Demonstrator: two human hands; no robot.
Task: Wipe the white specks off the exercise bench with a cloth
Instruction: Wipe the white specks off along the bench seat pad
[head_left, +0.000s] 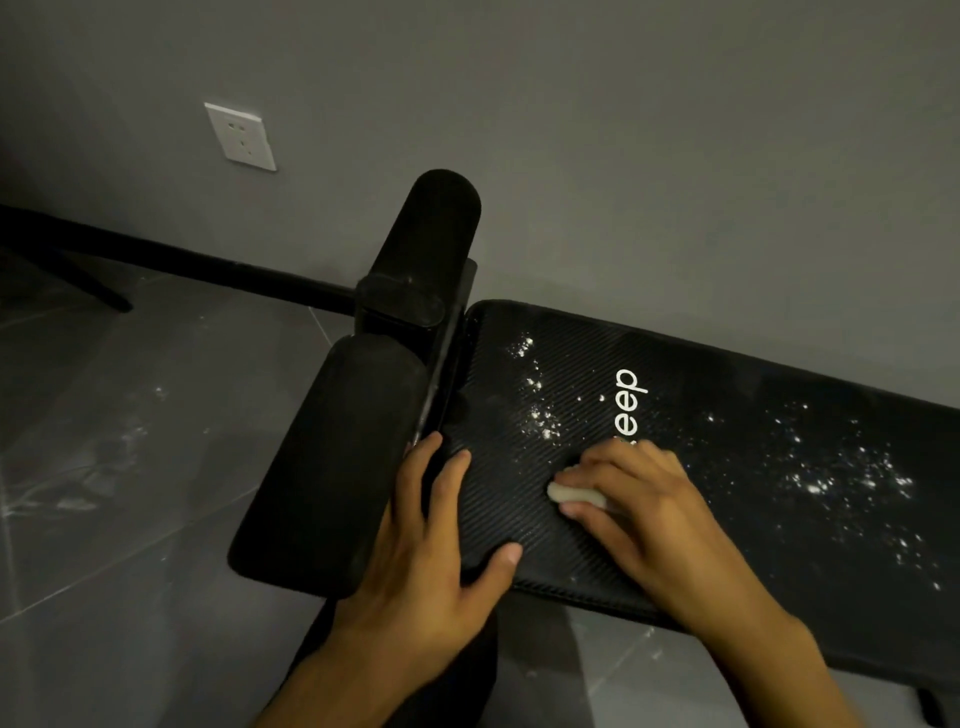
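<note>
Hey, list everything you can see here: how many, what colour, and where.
exercise bench: one, black, along the wall.
white specks: many, white, scattered over the bench pad.
cloth: one, white, on the pad under the right hand.
foam rollers: two, black, at the bench's left end.
wall socket: one, white, upper left wall.
floor: grey tiles, dusted white at left.
left hand: resting on the bench's end, fingers straight.
right hand: gripping the cloth.

A: Bench (498, 499) colour?
B: Black w/ thin slanty lines. White specks (540, 415) & white letters (631, 402) on it. Pads (332, 457) black too.
A: Cloth (571, 493)?
B: Creamy white. Wall (623, 156) grey, socket (241, 136) white, floor (130, 519) dark grey.
</note>
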